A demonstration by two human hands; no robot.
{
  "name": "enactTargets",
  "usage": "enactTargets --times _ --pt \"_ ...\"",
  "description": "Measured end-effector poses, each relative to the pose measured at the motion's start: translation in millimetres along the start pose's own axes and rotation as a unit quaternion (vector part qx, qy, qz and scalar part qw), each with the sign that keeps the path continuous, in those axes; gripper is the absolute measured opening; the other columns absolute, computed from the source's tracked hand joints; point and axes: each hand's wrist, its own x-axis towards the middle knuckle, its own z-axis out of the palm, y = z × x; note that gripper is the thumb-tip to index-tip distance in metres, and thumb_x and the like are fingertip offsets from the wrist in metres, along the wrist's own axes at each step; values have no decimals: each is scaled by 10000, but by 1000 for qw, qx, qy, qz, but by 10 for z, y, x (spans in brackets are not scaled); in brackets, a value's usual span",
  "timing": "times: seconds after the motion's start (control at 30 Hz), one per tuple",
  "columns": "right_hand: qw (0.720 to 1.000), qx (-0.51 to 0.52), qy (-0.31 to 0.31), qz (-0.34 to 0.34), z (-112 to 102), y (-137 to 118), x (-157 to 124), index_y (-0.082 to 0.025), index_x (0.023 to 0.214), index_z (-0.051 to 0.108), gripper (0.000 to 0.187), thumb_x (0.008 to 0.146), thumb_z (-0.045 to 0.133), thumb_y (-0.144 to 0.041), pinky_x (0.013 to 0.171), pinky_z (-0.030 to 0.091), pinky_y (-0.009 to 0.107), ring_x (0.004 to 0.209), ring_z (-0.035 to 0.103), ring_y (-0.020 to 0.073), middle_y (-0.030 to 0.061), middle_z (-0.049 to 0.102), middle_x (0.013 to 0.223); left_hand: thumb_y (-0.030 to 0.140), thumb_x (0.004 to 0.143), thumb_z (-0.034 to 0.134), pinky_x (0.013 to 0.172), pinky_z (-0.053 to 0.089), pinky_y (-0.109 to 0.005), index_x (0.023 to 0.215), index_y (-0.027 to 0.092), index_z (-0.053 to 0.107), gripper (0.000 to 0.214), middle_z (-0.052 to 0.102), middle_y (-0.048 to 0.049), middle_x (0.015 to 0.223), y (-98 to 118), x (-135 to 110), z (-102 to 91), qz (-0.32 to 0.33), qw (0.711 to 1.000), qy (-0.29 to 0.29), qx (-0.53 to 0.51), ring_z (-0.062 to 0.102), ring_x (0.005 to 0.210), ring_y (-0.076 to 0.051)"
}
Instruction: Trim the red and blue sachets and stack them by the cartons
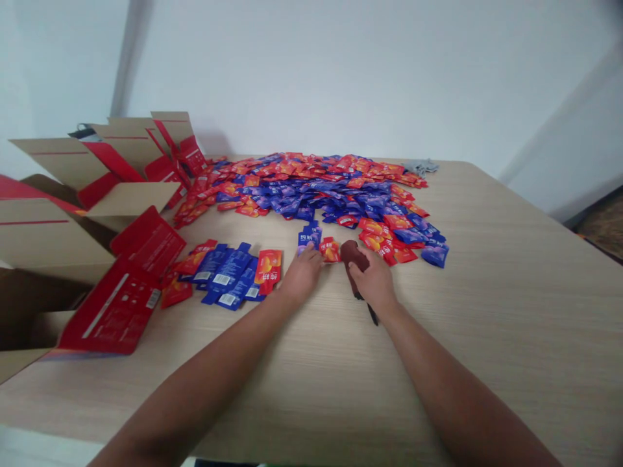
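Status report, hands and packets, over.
Left hand on a blue packet. Right hand grips a dark brown object. Packet pile just beyond.

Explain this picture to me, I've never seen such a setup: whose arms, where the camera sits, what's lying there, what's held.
No machine here: both bare arms belong to one person wearing a camera on the head, looking down at a wooden table. The left hand lies open, fingertips on a blue sachet. The right hand grips a dark brown object I cannot identify. Behind lies a pile of red and blue sachets, a smaller batch at left, beside flat red cartons and open cardboard boxes.
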Motion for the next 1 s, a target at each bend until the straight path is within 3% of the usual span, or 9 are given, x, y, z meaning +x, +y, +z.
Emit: enactTargets --times 0.13,0.2,0.33,0.43,0.57,0.67,0.73,0.87,1.0 --pt "1000 -8 3 15 -65 79 -5 -166 1314 729 464 892 683 -355 1043 559 518 1138 711 347 168 760 1271 300 1110 481 1317 354 -519 1333 193 695 327 711 -131 1419 155 -361 -34 40 997 -11 -65 471 1552 -275" --pt "1000 -11 -1 19 -95 115 -4 -177 1304 733 457 887 685 -357 1020 568 517 1112 718 342 157 767 1251 344 1079 555 1334 331 -541 1489 193 605 440 597 -151 1587 191 -439 -90 46 995 -27 -79 424 1592 -291" --pt "1000 -12 -5 23 -124 144 3 -179 1294 733 450 882 684 -354 998 576 512 1079 722 333 149 772 1223 370 1030 613 1340 202 -685 1666 189 397 695 378 -178 1747 128 -452 -211 -16 997 -48 -51 313 1649 -343" --pt "1000 -16 -4 18 -112 155 8 -184 1280 737 437 880 685 -351 994 577 511 1072 722 330 144 775 1210 372 1062 543 1315 160 -750 1629 219 470 591 396 -164 1740 -44 -438 -265 -63 997 -40 -19 332 1639 -356" --pt "1000 5 16 11 -110 147 11 -191 1269 739 432 879 693 -370 1016 570 523 1080 719 333 148 774 1214 346 1046 543 1337 216 -666 1591 203 527 563 469 -167 1695 -271 -461 -291 -75 997 -12 -13 397 1608 -323" --pt "997 61 38 -2 -167 49 -12 -197 1273 733 439 879 714 -391 1020 573 517 1088 721 328 145 768 1231 315 1003 575 1337 276 -611 1525 161 594 544 543 -179 1632 -280 -483 -303 -81 997 8 -5 457 1567 -327" --pt "993 108 7 -50 -220 -63 -52 -218 1267 727 410 883 719 -360 984 588 474 1057 730 299 118 772 1211 297 971 603 1317 349 -558 1465 149 641 517 587 -183 1586 -201 -496 -324 -87 996 17 3 512 1521 -327" --pt "957 123 -162 -206 -256 -259 -153 -258 1245 729 420 830 709 -191 1001 583 420 1095 728 260 72 772 1223 286 938 640 1225 489 -458 1372 160 694 455 676 -166 1468 16 -536 -420 -92 996 16 9 621 1393 -315" --pt "960 60 -180 -206 -148 -234 -133 -259 1258 736 460 816 690 -139 1053 572 445 1157 717 275 84 766 1269 247 933 624 1182 524 -423 1300 170 724 389 727 -145 1369 172 -598 -548 -88 996 -16 12 680 1294 -301"
